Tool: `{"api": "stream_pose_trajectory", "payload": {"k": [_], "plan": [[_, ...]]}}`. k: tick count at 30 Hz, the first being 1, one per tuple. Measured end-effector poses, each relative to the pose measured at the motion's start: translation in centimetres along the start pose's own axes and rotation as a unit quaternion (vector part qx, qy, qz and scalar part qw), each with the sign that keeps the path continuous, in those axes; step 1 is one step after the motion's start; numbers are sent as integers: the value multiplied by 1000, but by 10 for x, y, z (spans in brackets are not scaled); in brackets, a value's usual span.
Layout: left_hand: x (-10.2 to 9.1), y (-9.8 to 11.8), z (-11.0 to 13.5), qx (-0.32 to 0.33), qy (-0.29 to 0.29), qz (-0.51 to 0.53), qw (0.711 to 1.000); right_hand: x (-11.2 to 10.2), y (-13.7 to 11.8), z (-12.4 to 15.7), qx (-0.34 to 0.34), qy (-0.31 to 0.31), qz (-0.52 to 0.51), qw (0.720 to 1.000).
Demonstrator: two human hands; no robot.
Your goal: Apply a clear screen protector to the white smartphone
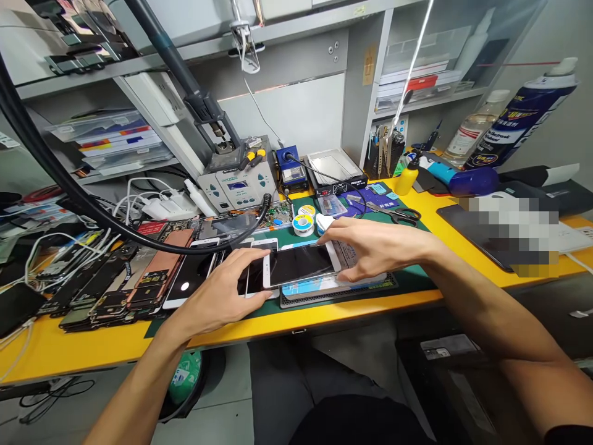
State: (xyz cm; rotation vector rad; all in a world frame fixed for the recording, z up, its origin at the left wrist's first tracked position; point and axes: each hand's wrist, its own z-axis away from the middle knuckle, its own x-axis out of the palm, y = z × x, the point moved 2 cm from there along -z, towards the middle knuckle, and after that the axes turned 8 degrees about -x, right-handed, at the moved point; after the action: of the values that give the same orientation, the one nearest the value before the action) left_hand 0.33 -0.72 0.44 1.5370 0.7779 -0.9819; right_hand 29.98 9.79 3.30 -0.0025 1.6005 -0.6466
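Observation:
A smartphone (302, 266) with a white frame and a dark screen lies sideways between my two hands, over a blue-and-white flat item (319, 285) on a grey perforated plate (336, 296). My right hand (377, 247) grips its right end, thumb at the near edge and fingers at the far edge. At the left end, the thumb and index finger of my left hand (227, 287) curl about the corners. Under and beside that hand lie more white phones, among them one with a black screen (188, 281); the hand hides part of them.
Stripped phone parts (134, 278) are piled at the left. Behind stand a hot-air station (241, 185), solder spools (303, 224) and scissors (403, 215). A black cable (92, 213) loops across the upper left. A yellow bottle (407, 179) and spray can (519, 120) stand right.

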Motion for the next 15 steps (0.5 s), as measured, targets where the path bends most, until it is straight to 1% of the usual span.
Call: {"api": "stream_pose_trajectory", "payload": {"k": [7, 15], "plan": [[-2, -2, 2, -4, 4, -16, 1000, -2, -3, -1, -7, -5, 4, 1000], [0, -3, 2, 53, 22, 2, 998, 1, 0, -1, -36, 6, 13, 999]]}}
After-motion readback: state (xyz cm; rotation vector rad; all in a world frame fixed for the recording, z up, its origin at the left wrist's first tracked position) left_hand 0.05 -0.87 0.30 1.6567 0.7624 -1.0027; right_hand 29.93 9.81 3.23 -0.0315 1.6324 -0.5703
